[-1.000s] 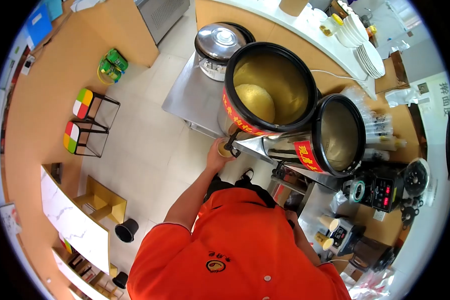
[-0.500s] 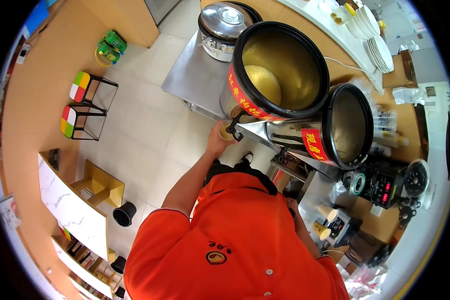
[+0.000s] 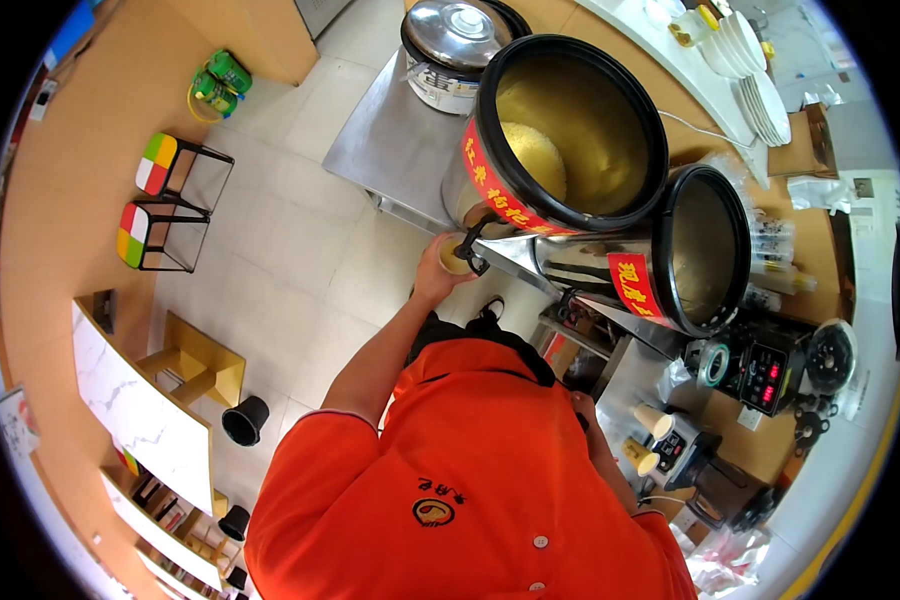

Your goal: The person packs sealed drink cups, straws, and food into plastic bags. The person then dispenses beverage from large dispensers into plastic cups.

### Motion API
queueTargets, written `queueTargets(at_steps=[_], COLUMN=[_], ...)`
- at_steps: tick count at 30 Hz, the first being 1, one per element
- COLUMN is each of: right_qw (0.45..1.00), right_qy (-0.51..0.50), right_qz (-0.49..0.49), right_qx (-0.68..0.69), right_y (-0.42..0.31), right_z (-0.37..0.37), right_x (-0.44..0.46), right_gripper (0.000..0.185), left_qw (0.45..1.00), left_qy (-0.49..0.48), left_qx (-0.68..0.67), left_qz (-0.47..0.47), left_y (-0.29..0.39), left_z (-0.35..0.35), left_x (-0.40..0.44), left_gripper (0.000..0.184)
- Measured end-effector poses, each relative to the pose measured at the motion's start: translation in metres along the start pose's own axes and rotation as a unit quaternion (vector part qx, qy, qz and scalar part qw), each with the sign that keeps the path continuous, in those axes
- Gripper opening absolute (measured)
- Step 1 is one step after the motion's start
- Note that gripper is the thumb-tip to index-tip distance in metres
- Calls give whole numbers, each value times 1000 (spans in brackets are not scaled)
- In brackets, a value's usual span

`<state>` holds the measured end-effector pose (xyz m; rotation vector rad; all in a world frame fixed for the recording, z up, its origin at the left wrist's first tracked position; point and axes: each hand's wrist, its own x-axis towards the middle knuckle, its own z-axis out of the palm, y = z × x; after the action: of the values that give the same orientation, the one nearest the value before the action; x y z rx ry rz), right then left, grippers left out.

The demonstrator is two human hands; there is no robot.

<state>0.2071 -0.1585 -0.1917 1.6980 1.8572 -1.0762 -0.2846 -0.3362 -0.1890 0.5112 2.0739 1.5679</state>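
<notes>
My left hand (image 3: pixel 434 272) is closed around a paper cup (image 3: pixel 454 258), which holds a pale yellowish liquid. The cup sits directly beneath the black tap (image 3: pixel 473 250) of a large steel drink urn (image 3: pixel 457 200) with a red label. That urn is open at the top, with pale foam and liquid inside. Close to my waist on the right is my right hand (image 3: pixel 583 406); its fingers are mostly hidden by the orange shirt (image 3: pixel 470 440), and what it touches is unclear.
A second lidless urn (image 3: pixel 705 250) stands beside the first, and a lidded steel pot (image 3: pixel 458 35) is behind on the metal table (image 3: pixel 385 150). Two paper cups (image 3: pixel 653 420) stand near a blender (image 3: pixel 725 490) at right. Stools (image 3: pixel 155 165) are at left.
The view has shifted slightly. My left hand still holds the cup under the tap; no other clear change shows.
</notes>
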Motion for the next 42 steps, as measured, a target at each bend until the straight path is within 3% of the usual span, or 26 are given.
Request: queueTargets(at_steps=[4, 9, 13, 19, 21, 28, 30, 32, 37, 39, 42], right_qw=[999, 997, 999, 997, 1000, 999, 994, 991, 974, 964, 956], right_qy=[-23, 23, 22, 13, 20, 19, 42, 49, 62, 16, -32], right_qz=[35, -31, -17, -14, 0, -16, -93, -112, -217, -261, -293], right_qx=[-25, -66, -40, -77, -17, -24, -30, -49, 1, 55, 6], right_y=[-15, 7, 4, 15, 7, -3, -22, -47, -200, -235, -290], right_z=[-5, 6, 4, 6, 4, -6, -25, -46, -78, -69, -54], right_x=[-9, 5, -1, 5, -7, -24, -43, -58, -130, -138, -138], right_gripper=[38, 43, 46, 37, 32, 30, 29, 29, 35, 32, 27], left_qw=[1000, 1000, 1000, 1000, 1000, 1000, 1000, 1000, 999, 999, 999], left_qy=[-8, -11, 9, 2, 1, 2, -13, -2, -16, 2, 3], left_qx=[-11, 0, 3, 3, 1, 14, -5, 10, 16, 14, 22], left_qz=[1, -6, 17, 17, 24, 23, 2, 11, 23, 35, 42], left_y=[4, 11, 11, 2, 0, -14, -15, -15, -21, -28, -27], left_z=[-3, -7, -8, -5, -4, 0, -2, -2, -3, 0, 0], left_x=[0, -2, -4, -2, -2, -3, -3, -3, 2, 2, 3], left_gripper=[94, 92, 83, 83, 84, 89, 91, 86, 78, 79, 81])
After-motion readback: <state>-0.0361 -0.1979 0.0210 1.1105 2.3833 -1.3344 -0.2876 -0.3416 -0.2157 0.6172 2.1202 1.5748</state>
